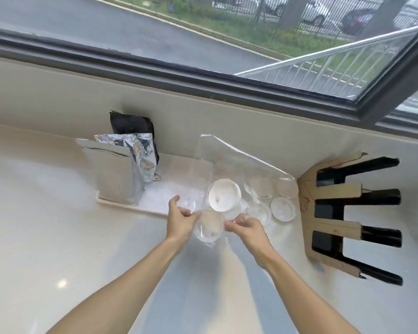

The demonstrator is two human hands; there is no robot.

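A large clear plastic bag (237, 162) lies on the pale counter and holds several round clear lids. My left hand (179, 219) pinches the bag's near edge on the left. My right hand (245, 227) pinches the same edge on the right. Between the two hands sits one clear round lid (209, 229) inside the plastic. A white round lid (224, 195) lies just beyond my hands. Another clear lid (282, 208) lies to the right near the bag's corner.
A white tray (121, 204) at the back carries a silver foil pouch (116, 172), a crumpled foil bag (140, 155) and a black bag (130, 125). A cardboard holder with black slots (333, 213) stands at the right wall. A window runs along the back.
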